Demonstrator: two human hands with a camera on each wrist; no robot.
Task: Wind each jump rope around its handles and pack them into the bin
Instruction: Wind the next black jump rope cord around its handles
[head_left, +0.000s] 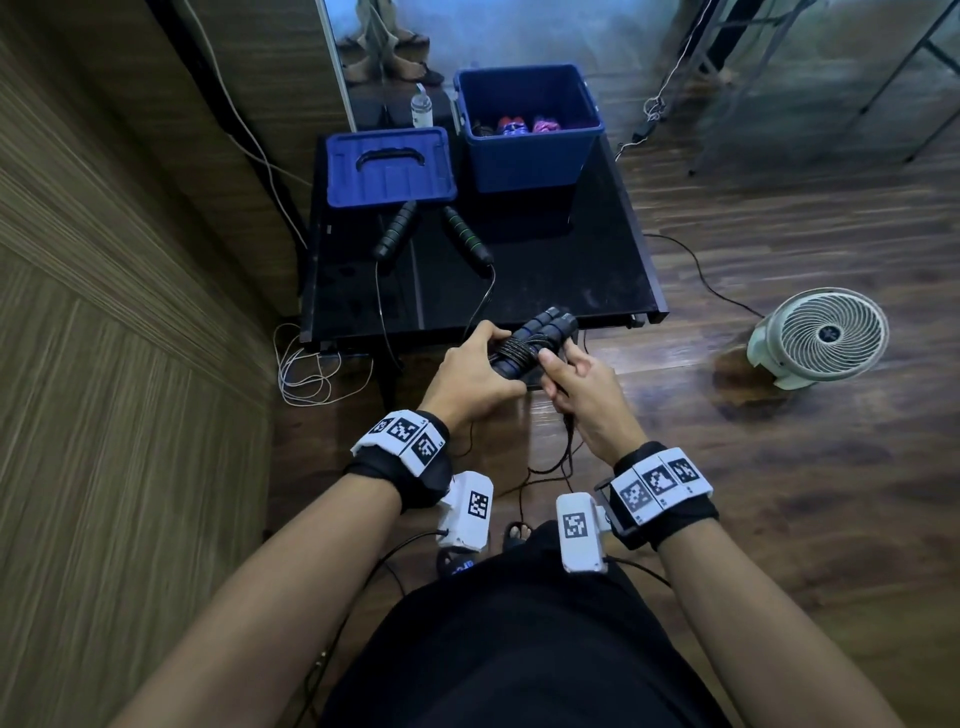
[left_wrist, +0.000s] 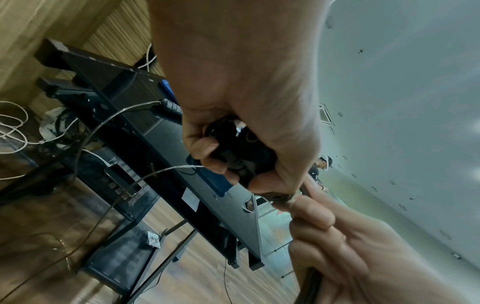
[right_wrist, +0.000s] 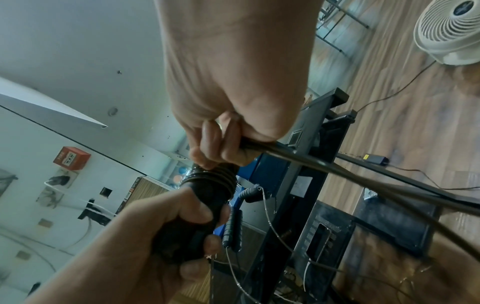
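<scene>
My left hand grips a pair of dark blue-black handles held side by side, with black cord wound round their middle. This happens just off the front edge of the black table. My right hand pinches the loose cord beside the handles, and the rest hangs to the floor. A second rope lies on the table with its black-green handles spread apart. The blue bin stands at the back with several wound ropes inside.
The bin's blue lid lies flat at the back left of the table, with a white bottle behind it. A white fan sits on the wooden floor to the right. Loose cables trail beside and under the table.
</scene>
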